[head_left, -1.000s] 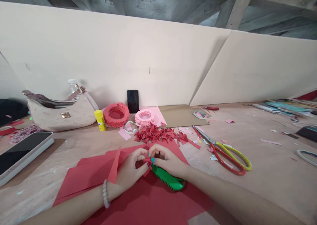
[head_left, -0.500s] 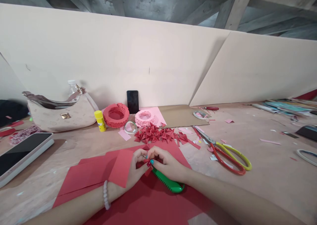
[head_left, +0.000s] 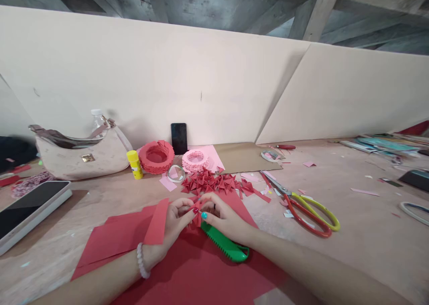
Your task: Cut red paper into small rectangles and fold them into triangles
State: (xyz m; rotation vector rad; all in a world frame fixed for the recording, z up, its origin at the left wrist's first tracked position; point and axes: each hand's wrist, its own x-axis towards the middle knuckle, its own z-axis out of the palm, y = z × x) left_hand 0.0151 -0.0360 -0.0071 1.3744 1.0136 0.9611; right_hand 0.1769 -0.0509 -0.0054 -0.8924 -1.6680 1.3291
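My left hand and my right hand meet over the red paper sheets. Both have their fingertips closed on a small folded piece of red paper, partly hidden by the fingers. A larger flat red paper rectangle sticks up from the back of my left hand, against the wrist. Beneath my right palm is a green-handled cutter with a ridged edge; whether the palm grips it I cannot tell. Just beyond the fingertips lies a heap of folded red paper triangles.
Large scissors with red and yellow handles lie to the right among paper scraps. Behind the heap are a red paper ring, a pink paper ring, a glue stick and an upright phone. A handbag stands left.
Both hands have shifted slightly left and turned with the small folded red paper. The red rectangle at my left hand has tilted and shows narrower. The green-handled cutter has barely moved.
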